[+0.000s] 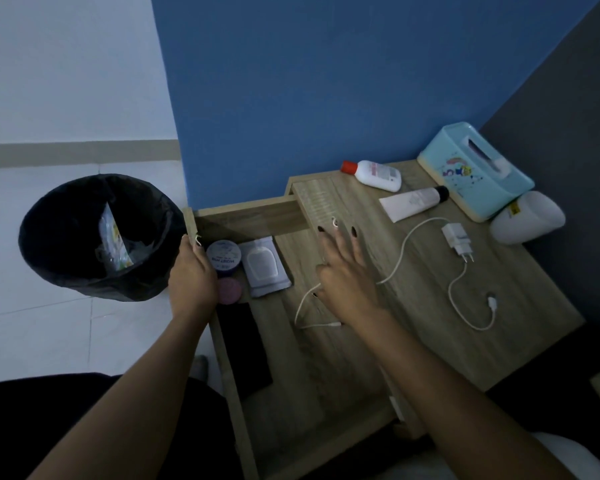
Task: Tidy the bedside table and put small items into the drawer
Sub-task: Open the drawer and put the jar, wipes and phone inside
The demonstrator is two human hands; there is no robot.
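Both forearms enter from the bottom edge, over dark clothing. The left hand [193, 271] grips the outer wall of the open drawer [291, 427] near its far corner, fingers curled over the edge, most likely to keep it steady while things go in. The right hand [347, 271] is spread flat, fingers straight and apart, low over the bedside table [534, 299] where a white cable [400, 254] runs beneath the palm. In this dim light I cannot tell whether it touches the cable or hovers just above. The pose suits gathering that cable as the next item.

At the drawer's far end sit a round tin [224, 256] with a blue lid, a wipes pack [264, 268] just beside it, and a pink lid [230, 289] partly hidden by the left hand. A black slab [246, 348] lies flat along the wall nearer the camera.

Beyond the right hand, not yet put away, lie a charger plug [458, 239] with its looped lead, a white tube [413, 202] and a red-capped lotion bottle [373, 174]. A teal tissue box [475, 174] stands at the wall. On the floor beside the drawer, a black-lined bin [49, 216] holds a plastic wrapper [113, 237].
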